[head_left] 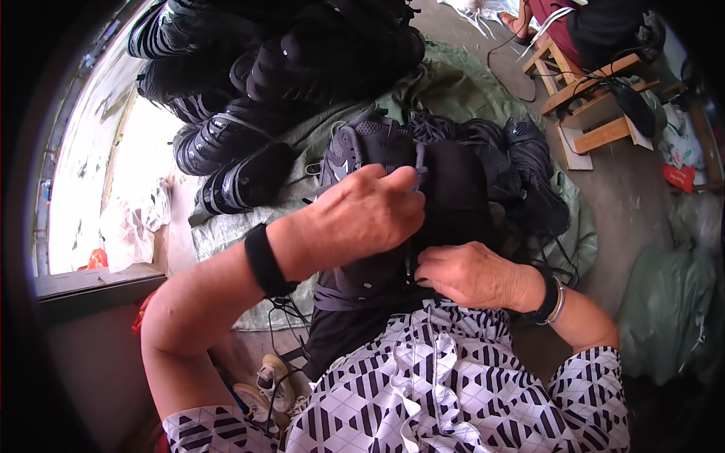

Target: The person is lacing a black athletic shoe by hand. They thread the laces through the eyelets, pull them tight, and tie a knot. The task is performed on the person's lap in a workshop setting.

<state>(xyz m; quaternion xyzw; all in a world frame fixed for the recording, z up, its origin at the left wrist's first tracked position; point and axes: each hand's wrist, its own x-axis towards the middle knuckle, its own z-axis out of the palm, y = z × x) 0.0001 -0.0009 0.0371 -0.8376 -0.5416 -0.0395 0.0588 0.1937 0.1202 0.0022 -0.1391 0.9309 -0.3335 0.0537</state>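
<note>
Across my lap lies a dark shoe upper (353,283), with a small pale mark on its side. My left hand (370,208) is raised above it in a closed grip; what is inside the fingers is hidden. Just beyond that hand is a grey mesh shoe upper (375,130) with a pale side mark. Lower and to the right, my right hand (474,275) has its fingertips pinched together close to the dark upper. Whatever they pinch is too small to make out. Dark wristbands circle both my wrists, and a bangle sits on the right one.
Stacked bundles of black shoe uppers (226,140) rise at the far left on a green woven sheet (445,72). More dark uppers (532,170) lie to the right. A wooden stool (596,113) stands near another seated person (555,30). A pale shoe (276,381) shows below left.
</note>
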